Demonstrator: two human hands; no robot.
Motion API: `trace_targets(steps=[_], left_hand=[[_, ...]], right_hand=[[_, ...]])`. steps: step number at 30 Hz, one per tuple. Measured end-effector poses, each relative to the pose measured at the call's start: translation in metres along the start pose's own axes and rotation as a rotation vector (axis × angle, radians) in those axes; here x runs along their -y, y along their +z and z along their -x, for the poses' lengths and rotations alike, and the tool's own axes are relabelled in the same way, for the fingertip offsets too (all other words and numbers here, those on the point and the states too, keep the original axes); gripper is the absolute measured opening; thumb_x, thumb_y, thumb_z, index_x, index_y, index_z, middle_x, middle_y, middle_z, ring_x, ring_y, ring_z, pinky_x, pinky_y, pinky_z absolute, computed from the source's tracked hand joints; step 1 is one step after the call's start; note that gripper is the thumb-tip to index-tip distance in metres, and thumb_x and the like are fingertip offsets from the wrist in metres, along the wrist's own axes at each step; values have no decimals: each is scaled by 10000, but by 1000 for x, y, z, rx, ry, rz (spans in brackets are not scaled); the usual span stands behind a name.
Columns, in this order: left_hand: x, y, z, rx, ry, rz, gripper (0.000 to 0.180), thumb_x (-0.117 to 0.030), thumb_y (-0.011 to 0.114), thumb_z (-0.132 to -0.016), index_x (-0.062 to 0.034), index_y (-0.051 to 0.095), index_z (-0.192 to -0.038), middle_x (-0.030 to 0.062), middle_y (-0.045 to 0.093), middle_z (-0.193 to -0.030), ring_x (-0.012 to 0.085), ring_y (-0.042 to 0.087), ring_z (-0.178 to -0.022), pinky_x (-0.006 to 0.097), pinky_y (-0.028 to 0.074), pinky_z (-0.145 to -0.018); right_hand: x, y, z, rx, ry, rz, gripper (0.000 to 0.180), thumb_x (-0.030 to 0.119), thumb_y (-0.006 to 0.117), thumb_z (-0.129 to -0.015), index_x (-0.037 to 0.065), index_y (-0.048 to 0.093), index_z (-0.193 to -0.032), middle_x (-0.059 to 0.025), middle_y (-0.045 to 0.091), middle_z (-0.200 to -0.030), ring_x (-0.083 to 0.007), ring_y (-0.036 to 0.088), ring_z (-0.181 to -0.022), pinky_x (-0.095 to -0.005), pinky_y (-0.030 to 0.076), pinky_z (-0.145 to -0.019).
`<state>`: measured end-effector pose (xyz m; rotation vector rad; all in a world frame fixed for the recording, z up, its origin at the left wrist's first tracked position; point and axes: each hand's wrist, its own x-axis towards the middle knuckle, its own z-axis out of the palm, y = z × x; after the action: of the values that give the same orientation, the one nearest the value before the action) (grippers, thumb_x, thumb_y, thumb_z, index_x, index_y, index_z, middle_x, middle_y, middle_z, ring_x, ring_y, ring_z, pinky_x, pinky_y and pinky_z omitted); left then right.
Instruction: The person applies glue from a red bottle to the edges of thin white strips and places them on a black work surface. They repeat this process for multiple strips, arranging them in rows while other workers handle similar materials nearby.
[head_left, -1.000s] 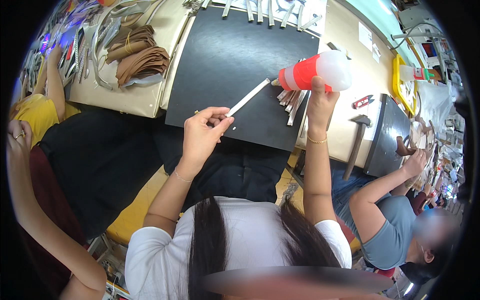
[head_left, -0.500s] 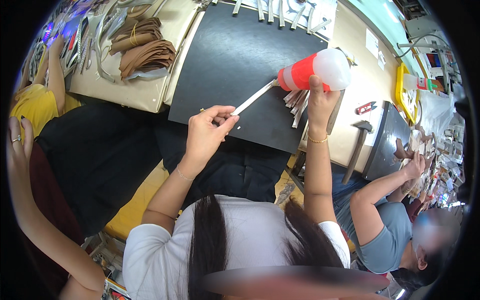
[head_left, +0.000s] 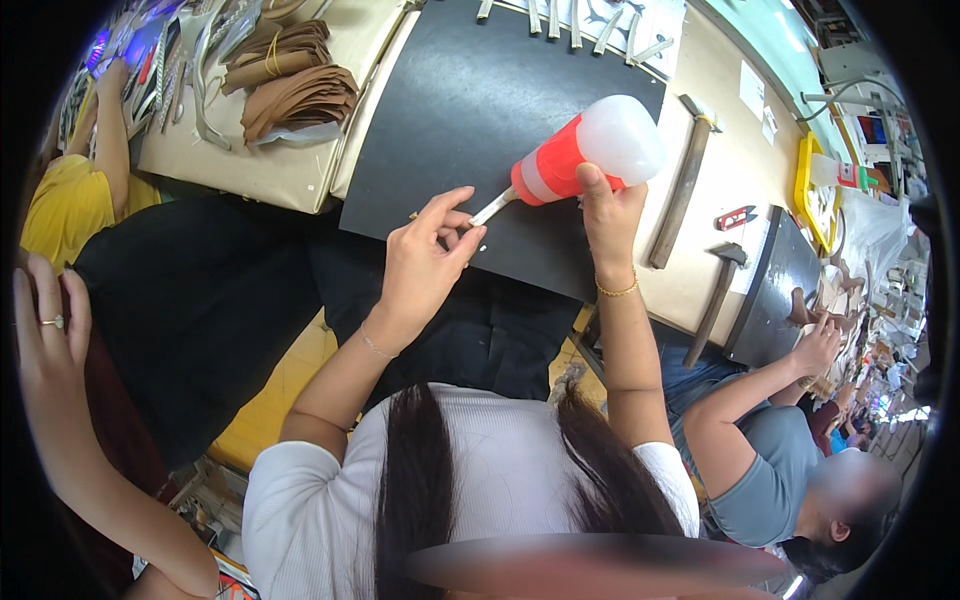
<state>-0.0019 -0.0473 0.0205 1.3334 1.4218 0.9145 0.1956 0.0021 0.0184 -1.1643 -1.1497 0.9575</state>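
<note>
Strip drawn back since half a second ago, now mostly hidden in left hand (head_left: 425, 265), pinched between fingers. Right hand (head_left: 605, 205) wrapped around orange squeeze bottle (head_left: 580, 150), nozzle touching pale strip (head_left: 493, 209) (over black mat (head_left: 450, 110)). Coating apparently near strip's end.

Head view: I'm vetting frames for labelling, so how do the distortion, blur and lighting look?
Head view: strong fisheye, the black mat edges bow and dark corners ring the frame; even light; left hand, right hand and orange-white bottle are sharp; a blurred band smears the lower edge.
</note>
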Motion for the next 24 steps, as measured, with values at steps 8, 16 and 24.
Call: trace_targets(steps=[8, 16, 24], left_hand=[[6, 3, 2, -19, 52, -69, 449, 17, 718, -791, -19, 583, -1217, 80, 688, -850, 43, 559, -605, 193, 471, -530], [12, 5, 5, -61, 211, -196, 452, 21, 720, -787, -17, 586, -1217, 89, 688, -829, 52, 562, -596, 193, 475, -529], [8, 0, 1, -1, 78, -97, 307, -16, 711, -811, 28, 648, -1108, 71, 695, -797, 56, 598, -598, 194, 473, -487]], right_hand=[[8, 19, 10, 15, 47, -200, 396, 302, 750, -837, -39, 625, -994, -27, 640, -889, -93, 572, -797, -237, 463, -681], [3, 21, 11, -66, 139, -327, 577, 471, 660, -862, 0, 523, -1166, -55, 609, -1029, -121, 586, -922, -269, 499, -761], [16, -45, -26, -432, 122, -566, 720, 659, 610, -794, 95, 491, -1225, -59, 605, -1117, -205, 622, -997, -391, 549, -863]])
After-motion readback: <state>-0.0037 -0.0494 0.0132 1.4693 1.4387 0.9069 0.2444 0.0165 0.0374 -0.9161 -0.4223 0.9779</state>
